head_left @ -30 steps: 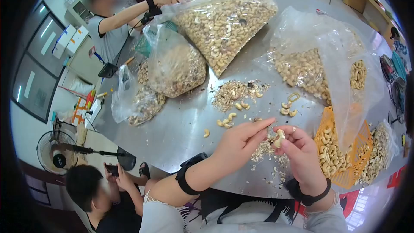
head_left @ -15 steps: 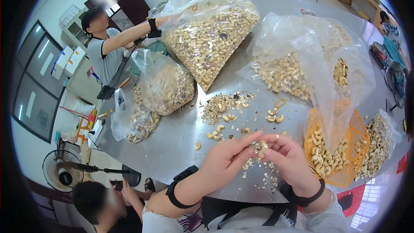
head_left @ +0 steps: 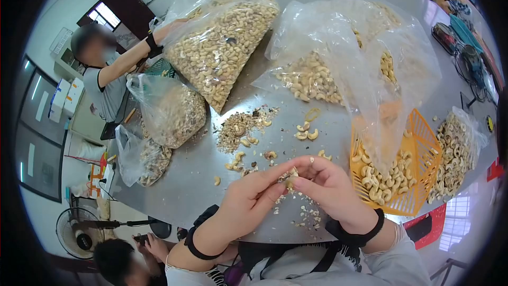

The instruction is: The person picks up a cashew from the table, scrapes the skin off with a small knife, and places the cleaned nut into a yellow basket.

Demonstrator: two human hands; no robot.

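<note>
Over the front of the metal table, my left hand (head_left: 251, 196) and my right hand (head_left: 333, 193) meet with fingertips pinched on one cashew nut (head_left: 288, 176). Its pale body shows only partly between the fingers. White nut crumbs (head_left: 306, 216) lie on the table beneath both hands. Beyond my left hand are loose cashews (head_left: 234, 163) and a heap of brown and pale fragments (head_left: 235, 131). Right of my right hand, an orange plastic basket (head_left: 423, 151) holds whole cashews (head_left: 383, 180). A few more cashews (head_left: 306, 131) rest behind my hands, beside a yellow rubber band (head_left: 312, 115).
A co-worker (head_left: 100, 74) grips a large clear bag of cashews (head_left: 222, 47) at the far left. Smaller bags of pieces (head_left: 177, 114) stand nearer. Another bag (head_left: 312, 77) drapes toward the basket; one more (head_left: 455, 148) lies right. A seated person (head_left: 119, 262) is lower left.
The whole view has shifted, so the table's contents appear further left and slightly higher. My hands stay together on the cashew, with the fingers slightly shifted around it.
</note>
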